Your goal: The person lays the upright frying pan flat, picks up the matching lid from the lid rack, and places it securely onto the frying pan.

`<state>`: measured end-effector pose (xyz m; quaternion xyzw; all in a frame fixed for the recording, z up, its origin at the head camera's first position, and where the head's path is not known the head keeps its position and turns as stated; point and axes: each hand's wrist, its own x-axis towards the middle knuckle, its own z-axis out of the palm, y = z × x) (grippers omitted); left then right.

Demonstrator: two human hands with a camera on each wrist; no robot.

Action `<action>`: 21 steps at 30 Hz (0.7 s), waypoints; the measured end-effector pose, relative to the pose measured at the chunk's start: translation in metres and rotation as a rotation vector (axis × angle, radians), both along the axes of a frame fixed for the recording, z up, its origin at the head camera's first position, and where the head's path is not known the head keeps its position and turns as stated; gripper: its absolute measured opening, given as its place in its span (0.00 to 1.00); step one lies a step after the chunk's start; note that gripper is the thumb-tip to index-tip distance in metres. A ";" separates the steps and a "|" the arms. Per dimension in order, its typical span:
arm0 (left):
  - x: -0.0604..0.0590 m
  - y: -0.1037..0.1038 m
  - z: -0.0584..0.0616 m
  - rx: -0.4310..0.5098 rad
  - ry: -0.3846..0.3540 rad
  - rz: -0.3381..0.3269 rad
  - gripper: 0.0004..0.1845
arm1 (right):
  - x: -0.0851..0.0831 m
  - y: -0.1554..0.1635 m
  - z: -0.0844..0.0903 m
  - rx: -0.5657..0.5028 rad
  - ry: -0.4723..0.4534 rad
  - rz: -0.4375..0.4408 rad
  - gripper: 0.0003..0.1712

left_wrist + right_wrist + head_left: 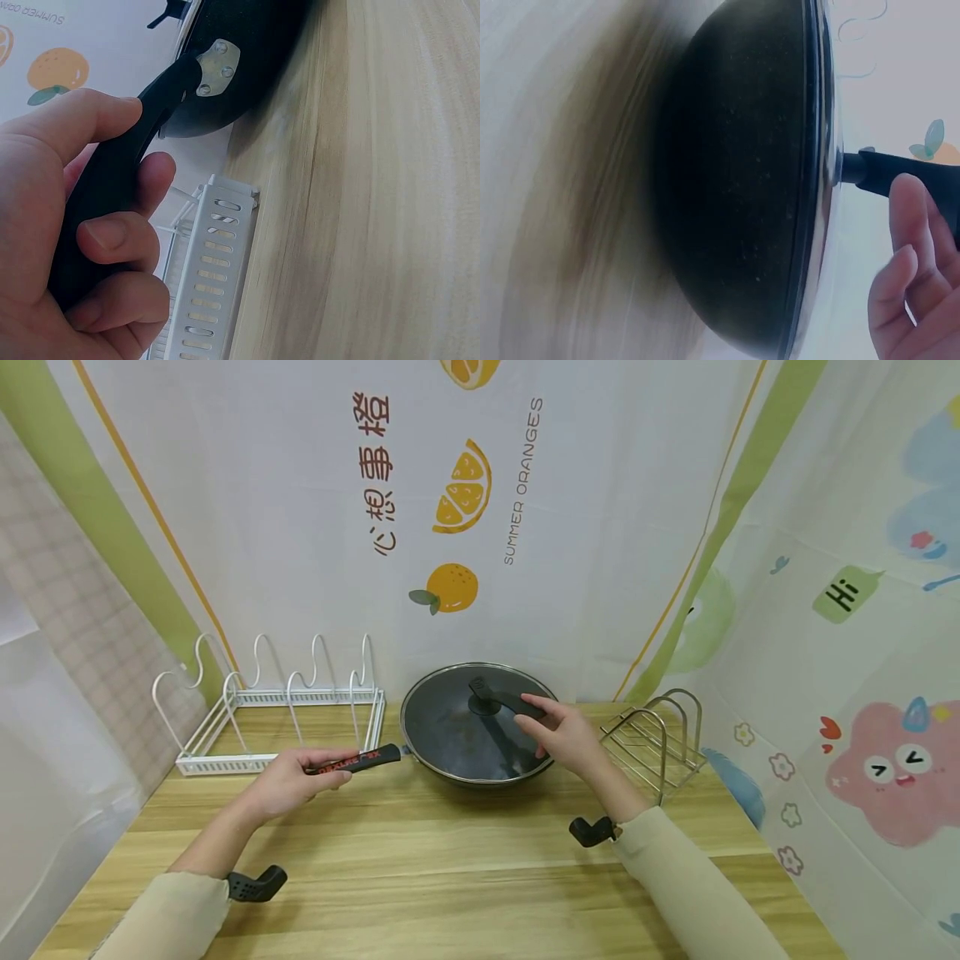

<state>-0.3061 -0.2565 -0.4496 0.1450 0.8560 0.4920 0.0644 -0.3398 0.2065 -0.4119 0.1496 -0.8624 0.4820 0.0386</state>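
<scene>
A dark wok (735, 172) stands on the wooden table, its glass lid (438, 727) lying over it. My left hand (292, 783) grips the wok's long black handle (112, 157); in the left wrist view the thumb lies along the top and the fingers curl underneath. At the lid's right side, my right hand (562, 732) has its fingers about the free end of the black lid handle (506, 700). Two fingertips show beside this lid handle in the right wrist view, while part of the hand is cut off by the frame edge.
A white wire rack (273, 766) with tall curved dividers stands left of the wok, close to my left hand. On the right, a metal wire rack (663, 752) sits behind my right forearm. A printed curtain (300, 568) hangs at the table's back edge.
</scene>
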 end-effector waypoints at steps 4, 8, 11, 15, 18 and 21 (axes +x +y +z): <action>0.000 0.000 0.000 -0.001 -0.001 -0.001 0.26 | 0.001 0.004 0.002 0.007 -0.014 0.038 0.33; 0.000 0.000 0.001 -0.014 0.003 0.009 0.26 | 0.001 0.007 0.004 -0.017 -0.045 0.077 0.33; 0.000 0.000 0.002 -0.014 -0.001 0.011 0.26 | 0.000 0.008 0.004 -0.032 -0.051 0.096 0.33; -0.001 0.000 0.001 -0.014 -0.006 0.007 0.27 | 0.001 0.007 0.005 -0.017 -0.043 0.106 0.35; -0.001 -0.001 0.000 -0.017 -0.006 0.007 0.27 | 0.001 0.006 0.004 -0.005 -0.038 0.110 0.35; 0.000 -0.001 -0.001 -0.008 -0.010 0.003 0.26 | 0.003 0.005 0.003 -0.009 -0.042 0.107 0.35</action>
